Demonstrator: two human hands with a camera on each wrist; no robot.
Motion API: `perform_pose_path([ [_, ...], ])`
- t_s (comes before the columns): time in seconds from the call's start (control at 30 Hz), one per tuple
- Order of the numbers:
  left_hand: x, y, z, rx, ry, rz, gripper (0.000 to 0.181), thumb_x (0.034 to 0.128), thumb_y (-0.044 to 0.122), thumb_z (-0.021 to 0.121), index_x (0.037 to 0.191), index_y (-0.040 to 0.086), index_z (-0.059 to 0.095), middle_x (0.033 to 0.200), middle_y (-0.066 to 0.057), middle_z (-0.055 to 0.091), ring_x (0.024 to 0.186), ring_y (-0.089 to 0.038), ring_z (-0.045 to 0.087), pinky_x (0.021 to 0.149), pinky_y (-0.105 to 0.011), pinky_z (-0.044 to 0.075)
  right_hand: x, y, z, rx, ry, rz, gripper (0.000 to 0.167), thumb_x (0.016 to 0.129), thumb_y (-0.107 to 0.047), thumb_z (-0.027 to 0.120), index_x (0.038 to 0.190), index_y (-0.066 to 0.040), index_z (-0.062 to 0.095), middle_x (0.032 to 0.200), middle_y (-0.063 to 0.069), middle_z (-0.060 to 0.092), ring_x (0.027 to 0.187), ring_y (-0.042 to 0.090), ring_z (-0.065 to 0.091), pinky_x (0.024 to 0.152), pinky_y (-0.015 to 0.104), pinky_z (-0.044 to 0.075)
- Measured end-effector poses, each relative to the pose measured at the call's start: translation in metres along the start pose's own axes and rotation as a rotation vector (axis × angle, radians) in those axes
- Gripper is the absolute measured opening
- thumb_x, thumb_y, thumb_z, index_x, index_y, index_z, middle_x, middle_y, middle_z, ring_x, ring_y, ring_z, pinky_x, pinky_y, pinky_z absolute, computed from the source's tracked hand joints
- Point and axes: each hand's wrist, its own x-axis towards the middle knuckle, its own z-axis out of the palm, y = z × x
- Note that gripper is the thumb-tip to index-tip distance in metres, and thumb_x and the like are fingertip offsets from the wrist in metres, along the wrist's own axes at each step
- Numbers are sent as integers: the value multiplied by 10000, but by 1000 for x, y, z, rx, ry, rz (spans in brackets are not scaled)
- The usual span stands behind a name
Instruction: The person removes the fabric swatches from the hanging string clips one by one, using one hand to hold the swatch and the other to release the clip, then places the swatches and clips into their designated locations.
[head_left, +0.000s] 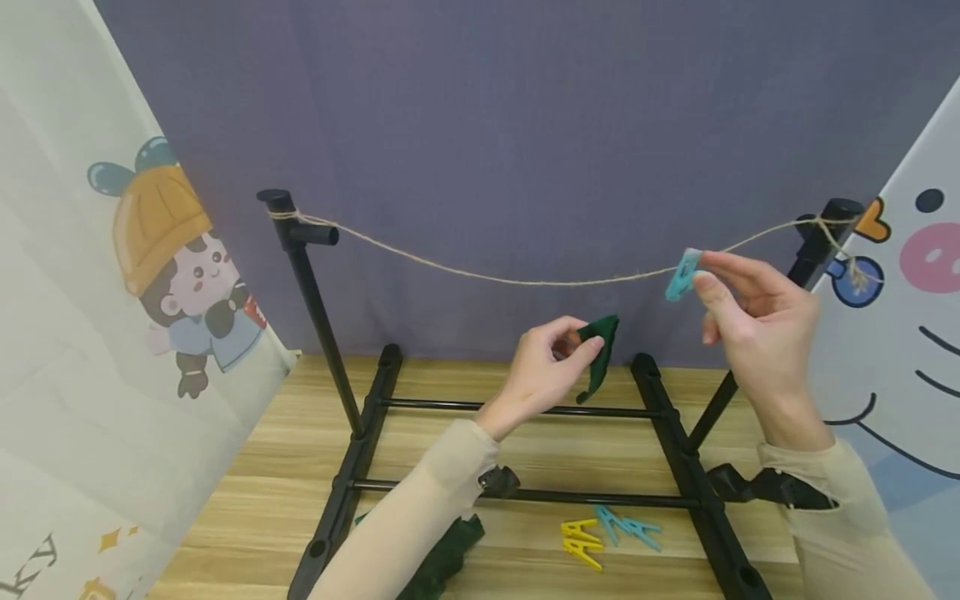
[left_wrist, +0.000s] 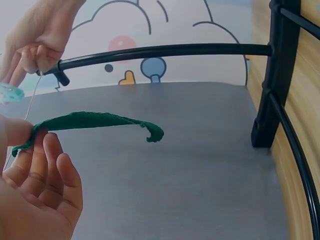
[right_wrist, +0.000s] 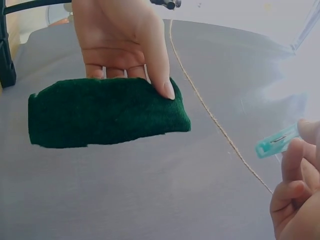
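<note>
A small dark green cloth [head_left: 602,354] hangs from my left hand [head_left: 546,367], pinched between thumb and fingers near its upper edge. The right wrist view shows this cloth [right_wrist: 100,112] as a flat strip with uneven edges. Higher up and to the right, my right hand [head_left: 765,333] pinches a light blue clothespin [head_left: 682,275] by one end. In the head view the clothespin overlaps the twine line [head_left: 525,283]; in the right wrist view a gap shows between the clothespin [right_wrist: 276,142] and the twine [right_wrist: 215,120]. The cloth is below the twine, apart from it.
The sagging twine is tied between two black posts [head_left: 318,308] of a frame on a wooden surface [head_left: 262,450]. Yellow clothespins [head_left: 581,542] and blue clothespins [head_left: 630,527] lie near the front crossbar [head_left: 585,497]. More green cloth [head_left: 450,554] lies partly behind my left forearm.
</note>
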Motion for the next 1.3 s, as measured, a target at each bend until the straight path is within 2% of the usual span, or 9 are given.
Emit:
perform_pose_path([
  [0.27,-8,-6,-5,-28,-3,-26,245,1049,240,672,1178,50,756,925,-139,741,742,-35,615,653,-195,494,-11,0,-2,-148,-17,68,219,973,54,715,1180,118,745,992,-60,825,428,82,511,472,164,428],
  [0.43,-13,-11,-8,-11,-7,-20,252,1061,254,661,1198,65,755,925,-118,737,754,-42,617,666,-215,506,-16,4,-3,-133,-46,65,217,975,74,700,1182,131,732,950,-55,812,443,81,512,466,186,398],
  [0.63,-18,-14,-10,-2,-14,-27,267,1065,275,657,1218,77,750,923,-101,733,768,-35,621,690,-225,526,-23,8,-4,-171,-29,92,197,971,95,688,1157,124,747,893,-63,807,428,83,491,439,226,352],
  [0.83,-25,-13,-10,-32,-18,-50,241,1062,264,662,1187,79,754,893,-82,725,747,-41,622,640,-221,523,-30,17,-3,-64,-67,57,190,958,146,662,1135,165,728,920,-41,814,431,74,479,440,237,329],
  [0.9,-27,-13,-11,-41,-15,-47,238,1060,257,663,1178,72,755,892,-100,724,744,-43,621,636,-218,520,-32,18,-2,-59,-69,64,186,959,141,665,1132,161,730,934,-40,818,428,84,475,438,241,327],
  [1.13,-34,-19,-13,-54,-5,-64,218,1054,243,672,1142,64,760,864,-133,699,730,-72,608,622,-210,492,-42,20,-6,-130,-81,101,179,968,139,657,1131,159,728,912,-58,807,434,89,470,433,267,322],
  [1.3,-43,-27,-14,-65,-13,-92,223,1058,247,671,1151,63,756,874,-152,694,744,-121,629,630,-212,520,-49,20,-10,-180,-89,141,187,974,132,656,1143,136,736,859,-69,785,439,86,466,421,298,292],
])
